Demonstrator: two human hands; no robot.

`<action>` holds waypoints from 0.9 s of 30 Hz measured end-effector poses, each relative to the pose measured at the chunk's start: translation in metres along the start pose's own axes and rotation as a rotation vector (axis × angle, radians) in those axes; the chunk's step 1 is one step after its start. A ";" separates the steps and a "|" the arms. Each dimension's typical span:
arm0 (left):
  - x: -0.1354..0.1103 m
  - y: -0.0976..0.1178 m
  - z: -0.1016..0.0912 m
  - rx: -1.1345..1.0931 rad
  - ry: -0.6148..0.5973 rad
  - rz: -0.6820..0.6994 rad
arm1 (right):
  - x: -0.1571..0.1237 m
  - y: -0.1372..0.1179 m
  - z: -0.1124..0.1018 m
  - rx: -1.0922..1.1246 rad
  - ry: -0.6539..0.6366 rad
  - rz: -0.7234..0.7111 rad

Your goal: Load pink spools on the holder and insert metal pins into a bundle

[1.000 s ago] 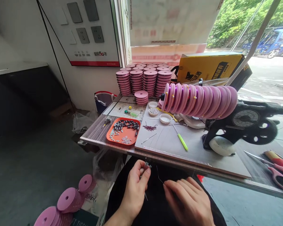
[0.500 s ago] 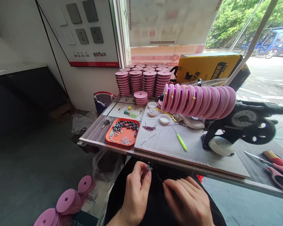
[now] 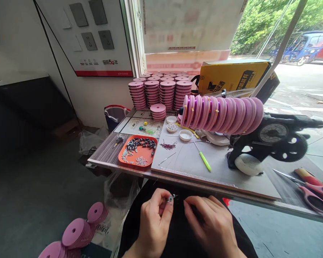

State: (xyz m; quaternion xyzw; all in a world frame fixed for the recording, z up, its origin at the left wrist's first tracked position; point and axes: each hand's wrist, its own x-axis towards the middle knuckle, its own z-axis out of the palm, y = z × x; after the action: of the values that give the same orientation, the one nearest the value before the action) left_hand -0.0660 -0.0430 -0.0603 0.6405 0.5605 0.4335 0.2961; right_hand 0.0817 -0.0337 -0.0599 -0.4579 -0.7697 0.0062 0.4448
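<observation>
My left hand [image 3: 154,222] is held over my lap below the table edge, its thumb and fingers pinched on a cluster of tiny silvery beads [image 3: 169,199]. My right hand [image 3: 211,224] is close beside it, fingers curled and pinched on a thin wire or needle that points toward the beads; the wire is barely visible. Both hands sit above dark clothing. On the table ahead lie an orange tray [image 3: 125,160] of small dark and silver parts and a green-handled tool [image 3: 203,161].
A row of pink spools [image 3: 220,114] sits on a black winding machine [image 3: 274,141]. Stacks of pink spools [image 3: 158,93] stand at the back by a yellow box [image 3: 231,77]. Red-handled scissors [image 3: 309,188] lie at right. More pink spools [image 3: 78,231] lie on the floor at left.
My two hands have come closer together, and the right hand's wire tip now meets the beads in my left fingers. The view has shifted slightly.
</observation>
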 end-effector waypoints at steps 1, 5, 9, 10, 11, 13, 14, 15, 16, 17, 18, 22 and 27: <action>0.000 0.000 0.000 -0.003 0.004 -0.001 | 0.000 0.000 -0.001 0.006 -0.002 -0.005; -0.001 -0.001 0.000 -0.054 0.005 -0.034 | 0.001 0.000 0.000 0.045 0.010 -0.027; 0.000 0.003 0.001 -0.233 -0.040 -0.049 | 0.004 0.000 0.003 0.021 0.006 -0.146; 0.001 0.006 0.000 -0.323 -0.028 -0.067 | 0.005 0.000 0.003 0.006 -0.006 -0.176; 0.003 0.008 -0.001 -0.451 -0.010 -0.110 | 0.006 -0.001 0.003 -0.004 -0.023 -0.204; 0.010 0.013 -0.010 -0.763 0.022 -0.266 | 0.006 -0.003 0.002 -0.003 -0.055 -0.257; 0.016 0.015 -0.017 -0.893 0.040 -0.343 | 0.005 -0.003 0.002 0.008 -0.066 -0.281; 0.023 0.016 -0.026 -0.950 0.059 -0.398 | 0.004 -0.004 0.002 0.026 -0.079 -0.299; 0.031 0.015 -0.036 -0.901 0.114 -0.399 | 0.003 -0.004 0.002 0.056 -0.082 -0.302; 0.041 0.013 -0.047 -0.742 0.173 -0.358 | 0.000 -0.003 0.002 0.094 -0.082 -0.288; 0.051 0.009 -0.058 -0.479 0.245 -0.292 | -0.002 -0.002 0.004 0.137 -0.075 -0.261; 0.096 -0.011 -0.088 0.535 0.212 -0.171 | -0.007 -0.001 0.009 0.241 -0.050 -0.177; 0.129 -0.024 -0.083 0.819 0.162 -0.234 | 0.001 -0.002 0.005 0.141 -0.049 -0.229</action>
State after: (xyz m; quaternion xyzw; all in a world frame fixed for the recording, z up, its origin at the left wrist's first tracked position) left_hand -0.1513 0.0782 -0.0156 0.6010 0.7767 0.1877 0.0195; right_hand 0.0766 -0.0326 -0.0613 -0.3345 -0.8252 0.0205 0.4547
